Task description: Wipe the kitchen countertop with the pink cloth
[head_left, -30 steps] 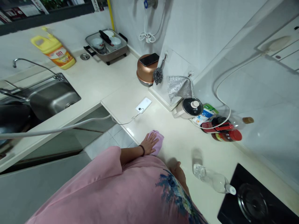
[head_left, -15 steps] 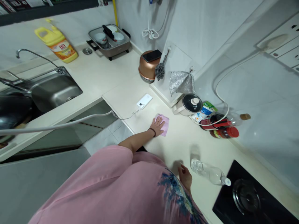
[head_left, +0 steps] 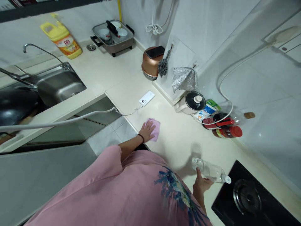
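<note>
My left hand [head_left: 147, 131] lies flat with fingers spread on a pink cloth [head_left: 155, 129], pressing it to the pale countertop [head_left: 174, 138] near its front edge. A dark bracelet circles that wrist. At the right, my right hand [head_left: 202, 182] is around the near side of a clear plastic bottle [head_left: 211, 171] with a white cap. Its thumb shows against the bottle, while the other fingers are partly hidden. The bottle appears upright on the counter beside the black gas stove [head_left: 225, 204].
A white power bank [head_left: 147, 98] with a cable lies beyond the cloth. An electric kettle [head_left: 194, 102] and sauce bottles [head_left: 227, 131] line the wall. Farther back are a copper-coloured pot [head_left: 150, 64], an electric pan [head_left: 117, 44], a yellow detergent jug [head_left: 62, 40] and the sink [head_left: 58, 84].
My left hand has drawn the pink cloth towards the counter's front edge, to the left. My right hand has moved right from the counter edge and taken hold of the bottle.
</note>
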{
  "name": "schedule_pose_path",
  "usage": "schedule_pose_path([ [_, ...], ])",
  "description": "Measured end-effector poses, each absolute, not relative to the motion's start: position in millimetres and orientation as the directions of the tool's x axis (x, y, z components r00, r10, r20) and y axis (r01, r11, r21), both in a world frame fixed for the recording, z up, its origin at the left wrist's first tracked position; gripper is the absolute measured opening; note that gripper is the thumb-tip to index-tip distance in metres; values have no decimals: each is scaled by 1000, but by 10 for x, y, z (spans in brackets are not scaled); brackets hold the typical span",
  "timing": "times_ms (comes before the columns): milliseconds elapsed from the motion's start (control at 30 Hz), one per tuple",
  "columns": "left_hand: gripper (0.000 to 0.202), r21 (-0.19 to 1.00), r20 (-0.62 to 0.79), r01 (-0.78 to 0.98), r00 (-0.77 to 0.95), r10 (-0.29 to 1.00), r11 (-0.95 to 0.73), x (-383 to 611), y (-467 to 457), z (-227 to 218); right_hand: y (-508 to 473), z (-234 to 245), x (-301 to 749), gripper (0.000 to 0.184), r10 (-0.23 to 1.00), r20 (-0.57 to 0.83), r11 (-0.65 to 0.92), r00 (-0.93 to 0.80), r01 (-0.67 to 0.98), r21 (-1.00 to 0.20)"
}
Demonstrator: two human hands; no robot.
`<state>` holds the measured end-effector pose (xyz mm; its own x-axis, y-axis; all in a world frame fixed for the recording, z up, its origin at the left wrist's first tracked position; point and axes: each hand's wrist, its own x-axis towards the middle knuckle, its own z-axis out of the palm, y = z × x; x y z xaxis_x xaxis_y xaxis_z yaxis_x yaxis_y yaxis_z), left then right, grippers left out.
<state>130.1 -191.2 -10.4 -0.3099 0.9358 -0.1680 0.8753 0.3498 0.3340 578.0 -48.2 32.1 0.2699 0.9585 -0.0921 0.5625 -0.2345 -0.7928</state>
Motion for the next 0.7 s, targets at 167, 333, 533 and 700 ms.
schedule_pose_path([
  [167, 74, 315, -170, 787, -503, 847, 531, 733, -1744, -49, -257, 263, 5663, 108, 952, 3, -136, 305, 432, -891],
  [333, 71, 301, -167, 770, -539, 826, 563, 710, -1878, -97, -194, 295, 5681, 102, 949, 25, -127, 315, 454, -882],
  [533, 73, 305, -151, 789, -513, 845, 533, 935, -2042, -167, -236, 509, 5645, 97, 976, -214, -206, 26, 411, -888],
  [700, 72, 330, -97, 790, -516, 851, 516, 930, -2054, -170, -235, 689, 5038, 79, 802, -522, -279, -290, 592, -756],
])
